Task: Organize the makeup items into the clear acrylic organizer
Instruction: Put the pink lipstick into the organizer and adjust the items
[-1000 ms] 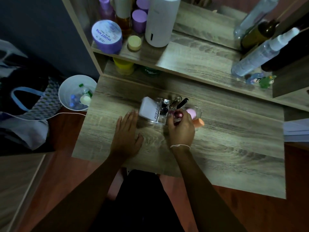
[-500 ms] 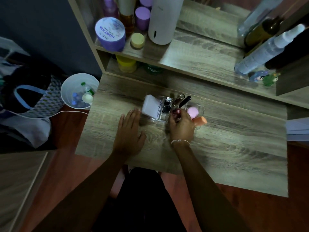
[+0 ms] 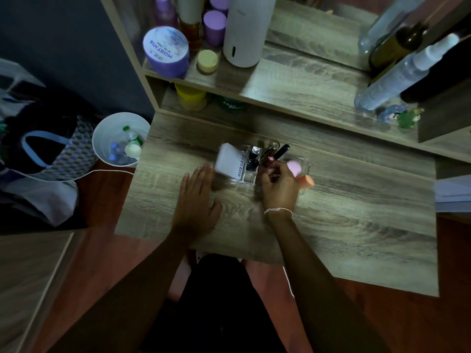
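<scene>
The clear acrylic organizer (image 3: 248,180) stands in the middle of the wooden desk (image 3: 356,215). A white tube (image 3: 230,161) fills its left compartment. Dark tools and a black tube (image 3: 281,151) stand in the middle slots. A pink sponge (image 3: 294,166) and an orange sponge (image 3: 305,181) sit at its right end. My right hand (image 3: 279,186) pinches a small dark red lipstick (image 3: 269,160) over the middle slots. Just left of the organizer, my left hand (image 3: 197,200) lies flat on the desk with its fingers spread.
A shelf behind the desk carries a purple jar (image 3: 165,50), a white cylinder (image 3: 246,29), a small yellow-lidded pot (image 3: 207,61) and spray bottles (image 3: 400,75) at the right. A white bin (image 3: 117,138) with bottles stands on the floor to the left, beside a bag (image 3: 38,154).
My right hand has lifted slightly and now holds the red lipstick higher over the organizer's middle slots. The left hand has stayed flat on the desk.
</scene>
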Available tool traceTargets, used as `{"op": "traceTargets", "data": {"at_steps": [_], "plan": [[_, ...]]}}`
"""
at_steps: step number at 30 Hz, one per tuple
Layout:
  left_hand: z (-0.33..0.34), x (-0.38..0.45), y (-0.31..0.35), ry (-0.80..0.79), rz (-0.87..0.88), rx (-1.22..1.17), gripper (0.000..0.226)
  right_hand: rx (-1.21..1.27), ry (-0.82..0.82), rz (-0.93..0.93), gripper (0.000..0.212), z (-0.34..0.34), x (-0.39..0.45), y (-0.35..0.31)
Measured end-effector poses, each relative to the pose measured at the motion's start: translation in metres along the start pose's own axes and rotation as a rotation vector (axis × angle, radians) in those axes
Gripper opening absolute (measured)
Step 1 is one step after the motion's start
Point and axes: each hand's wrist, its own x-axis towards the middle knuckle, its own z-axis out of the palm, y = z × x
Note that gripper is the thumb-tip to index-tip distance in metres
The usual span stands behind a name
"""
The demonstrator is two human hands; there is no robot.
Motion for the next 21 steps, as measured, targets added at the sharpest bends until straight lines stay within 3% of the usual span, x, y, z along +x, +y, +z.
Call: {"op": "traceTargets", "data": {"at_steps": [21], "plan": [[-0.0008,0.0011,0.0011,-0.020,-0.015,0.001,0.079,-0.008,0.022,-0.059,0.021,-0.0055,-0.0038,0.0080]]}}
